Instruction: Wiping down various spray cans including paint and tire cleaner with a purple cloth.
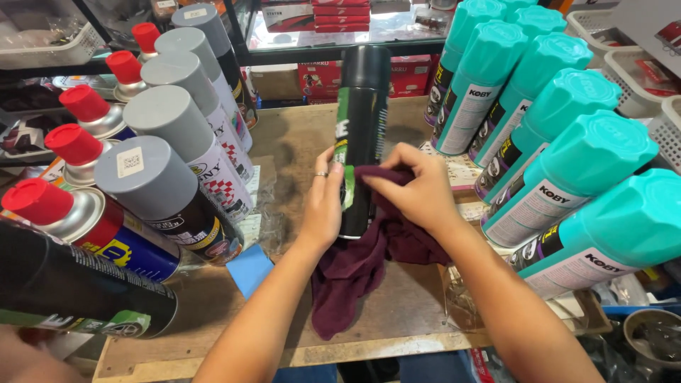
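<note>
A worn wooden table (397, 312) sits in a crowded shop, with shelves and boxes at the far side. Near the front edge a dark red cloth (355, 273) hangs down over the wood, and a small blue pad (248, 269) lies to its left. Just past that, the left hand (323, 206) wraps its fingers around a tall black spray can (362, 128) that stands upright in the middle. The right hand (418, 188) pinches the top of the cloth and presses it against the can's side. This looks like the wiping step, and the can would need turning to reach its other side. Grey-capped cans (170, 120) and red-capped cans (74, 142) crowd the left, and teal-capped cans (567, 120) lean on the right.
</note>
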